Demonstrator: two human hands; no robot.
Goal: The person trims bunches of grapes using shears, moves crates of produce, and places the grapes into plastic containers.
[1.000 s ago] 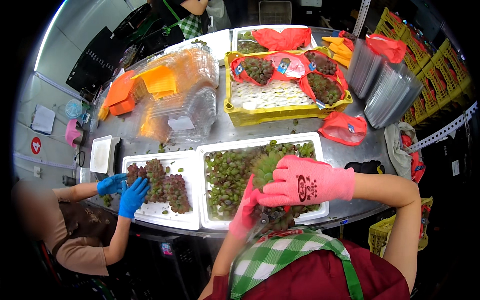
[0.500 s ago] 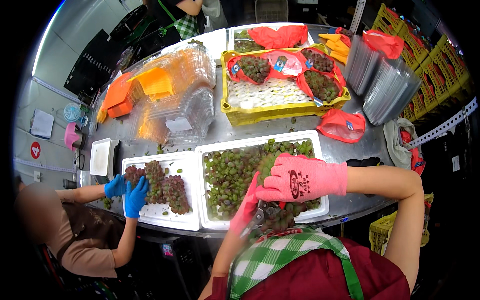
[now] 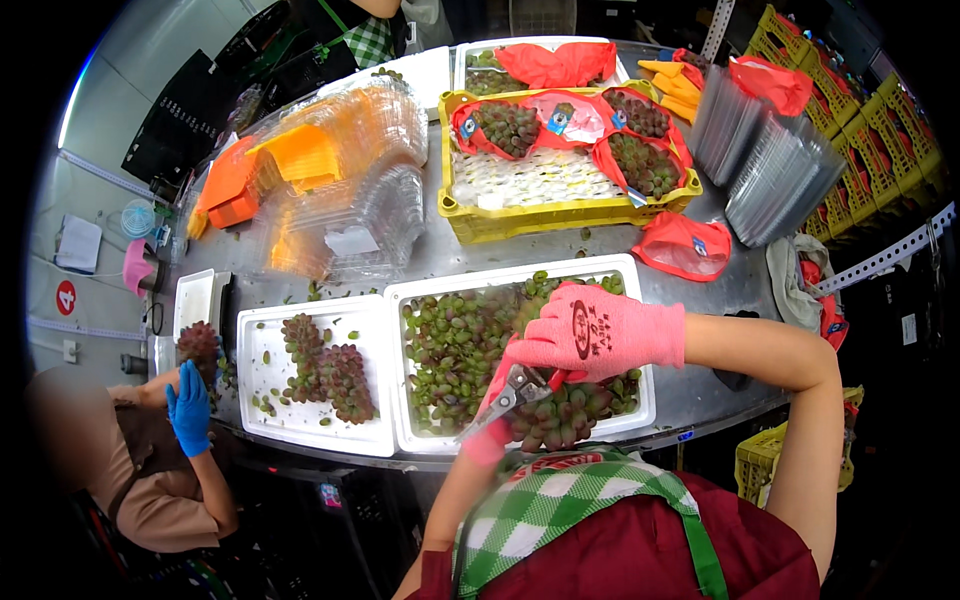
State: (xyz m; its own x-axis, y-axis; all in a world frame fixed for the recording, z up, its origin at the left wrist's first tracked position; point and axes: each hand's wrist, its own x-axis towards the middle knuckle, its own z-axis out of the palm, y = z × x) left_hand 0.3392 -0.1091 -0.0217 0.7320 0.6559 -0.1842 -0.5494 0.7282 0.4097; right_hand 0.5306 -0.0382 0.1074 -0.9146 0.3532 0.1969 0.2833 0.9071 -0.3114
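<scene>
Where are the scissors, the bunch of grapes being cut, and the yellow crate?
scissors [image 3: 512,390], head view, on the metal blades.
bunch of grapes [image 3: 562,415], head view, on the berries below the pink-gloved hand.
yellow crate [image 3: 560,215], head view, on its front wall.

Bright overhead light – fisheye-bent edges, dark rim, sharp centre.

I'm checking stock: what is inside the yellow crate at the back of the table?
The yellow crate holds three grape bunches in red bags, over white padding. Whatever lies beneath the bags and padding is covered.
</scene>
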